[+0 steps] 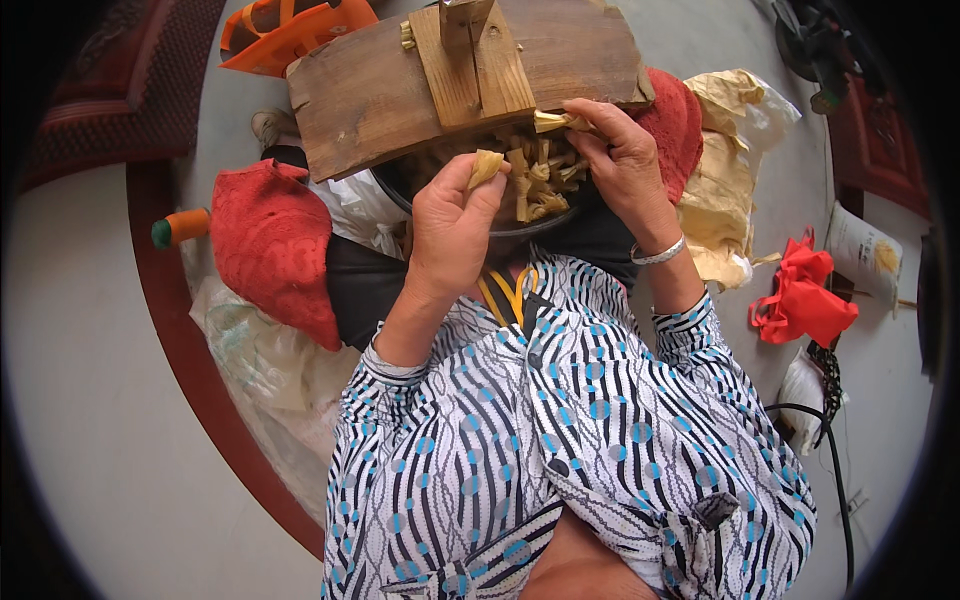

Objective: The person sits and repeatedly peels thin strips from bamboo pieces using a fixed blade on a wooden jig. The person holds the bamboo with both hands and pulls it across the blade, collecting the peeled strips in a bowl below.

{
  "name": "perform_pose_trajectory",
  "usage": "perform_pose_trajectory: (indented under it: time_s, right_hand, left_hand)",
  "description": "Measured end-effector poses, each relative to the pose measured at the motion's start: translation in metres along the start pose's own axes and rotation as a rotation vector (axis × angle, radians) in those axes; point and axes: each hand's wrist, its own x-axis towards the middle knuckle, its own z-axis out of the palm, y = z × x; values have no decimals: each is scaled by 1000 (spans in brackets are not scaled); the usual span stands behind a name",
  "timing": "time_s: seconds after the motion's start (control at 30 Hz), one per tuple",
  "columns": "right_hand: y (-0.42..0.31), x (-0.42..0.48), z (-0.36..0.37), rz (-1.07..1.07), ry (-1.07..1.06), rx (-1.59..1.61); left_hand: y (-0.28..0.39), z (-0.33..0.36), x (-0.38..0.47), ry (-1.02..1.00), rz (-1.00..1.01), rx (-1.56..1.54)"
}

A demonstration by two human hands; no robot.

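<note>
My left hand [456, 225] pinches a folded piece of dry, straw-coloured leaf [486, 166] between thumb and fingers. To its right, my right hand [621, 154] grips a small knotted bundle of the same pale fibre [553, 121], just below the board's edge. Under both hands is a dark basin [517, 231] on my lap, holding several knotted straw-coloured pieces [534, 184]. A wooden board [367, 97] lies across my knees beyond the basin. Two wood strips [476, 75] and an upright wooden block [461, 22] are set on its middle.
Red cloths [270, 255] cover both knees. An orange bag [296, 34] stands beyond the board, and an orange thread spool [181, 226] lies at the left. Brown paper [716, 180], a red bag [802, 292] and a black cable [838, 480] are on the right.
</note>
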Motion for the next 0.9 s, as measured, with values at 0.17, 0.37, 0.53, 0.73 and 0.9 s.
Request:
perform_pose_trajectory:
  time_s: [0.17,0.37,0.53,0.73,0.9]
  right_hand:
    - [-34,-17,-3,-181,-179,31]
    - [-45,-16,-5,-209,-327,-243]
    - [-55,-17,4,-369,-359,-301]
    - [-63,-17,1,-327,-467,-154]
    - [-55,-19,-1,-232,-492,-118]
  left_hand:
    - [0,-3,16,-35,202,192]
    - [11,-3,12,-229,72,203]
    - [18,-3,5,-219,202,501]
    - [18,-11,-3,-245,-28,32]
    - [12,-23,-5,-245,-105,-56]
